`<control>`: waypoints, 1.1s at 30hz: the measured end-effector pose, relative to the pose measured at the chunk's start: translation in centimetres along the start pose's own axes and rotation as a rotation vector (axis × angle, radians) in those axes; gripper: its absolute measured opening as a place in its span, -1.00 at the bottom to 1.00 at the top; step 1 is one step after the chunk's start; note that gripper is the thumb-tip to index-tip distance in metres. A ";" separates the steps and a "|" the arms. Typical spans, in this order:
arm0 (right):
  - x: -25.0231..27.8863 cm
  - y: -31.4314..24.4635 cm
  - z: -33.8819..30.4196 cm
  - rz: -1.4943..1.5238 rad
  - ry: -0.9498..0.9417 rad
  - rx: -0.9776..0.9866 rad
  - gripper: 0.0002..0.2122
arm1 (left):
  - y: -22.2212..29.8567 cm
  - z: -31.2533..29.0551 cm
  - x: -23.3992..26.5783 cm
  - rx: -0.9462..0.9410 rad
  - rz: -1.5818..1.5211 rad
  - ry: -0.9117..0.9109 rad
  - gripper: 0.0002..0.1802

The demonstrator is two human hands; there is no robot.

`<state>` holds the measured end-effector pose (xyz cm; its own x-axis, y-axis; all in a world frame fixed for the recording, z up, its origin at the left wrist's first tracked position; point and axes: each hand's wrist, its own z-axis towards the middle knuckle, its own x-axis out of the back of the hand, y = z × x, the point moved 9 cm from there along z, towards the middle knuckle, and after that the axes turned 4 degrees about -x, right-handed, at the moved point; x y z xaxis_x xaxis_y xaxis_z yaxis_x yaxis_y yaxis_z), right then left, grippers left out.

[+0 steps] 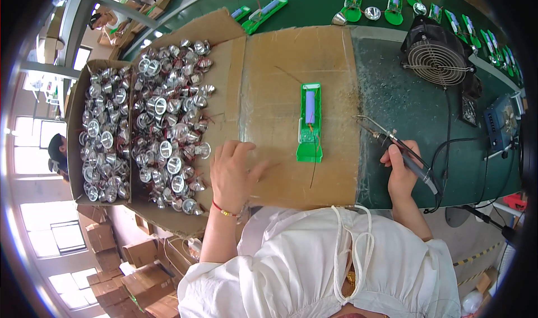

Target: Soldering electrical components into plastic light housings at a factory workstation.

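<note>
In front of me a green plastic flashlight housing point(309, 152) lies on the brown cardboard sheet point(274, 49). A lilac cylindrical battery point(310, 106) sits in it, and thin wires trail past its near end. My left hand point(231, 172) hovers over the cardboard's left part, fingers apart and the thumb smeared by motion, with nothing seen in it. Left of that hand is a cardboard box of shiny reflector cups point(175, 165) with red wires. My right hand point(401, 175) grips a soldering iron point(416, 168), its tip pointing left, apart from the housing.
A black fan with a wire grille point(440, 63) stands at the back right, near a blue soldering station point(496, 124). More green housings point(353, 5) line the far side of the bench. Cables run beside the iron. Other people point(109, 24) are at the left.
</note>
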<state>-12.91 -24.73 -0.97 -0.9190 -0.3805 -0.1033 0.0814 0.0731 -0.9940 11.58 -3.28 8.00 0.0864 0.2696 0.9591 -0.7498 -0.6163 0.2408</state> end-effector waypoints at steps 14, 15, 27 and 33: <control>-4.2 -1.2 -3.4 -0.030 -0.256 0.013 -0.87 | 1.9 -1.3 -7.6 0.310 -0.837 -0.282 -0.81; -4.7 -1.2 -3.4 -0.050 -0.273 0.035 -0.87 | 2.2 -1.0 -7.7 0.234 -0.800 -0.205 -0.81; -6.6 -1.1 -2.9 -0.066 -0.299 0.025 -0.86 | 2.2 -0.3 -7.5 0.100 -0.733 0.036 -0.83; -6.4 -1.0 -2.8 -0.046 -0.294 0.002 -0.88 | 2.6 -0.4 -7.3 0.038 -0.736 0.057 -0.83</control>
<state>-8.16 -19.78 0.77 -0.7707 -0.6340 -0.0643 0.0437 0.0480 -0.9979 8.73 -6.55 1.54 0.5233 0.6605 0.5384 -0.4875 -0.2861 0.8249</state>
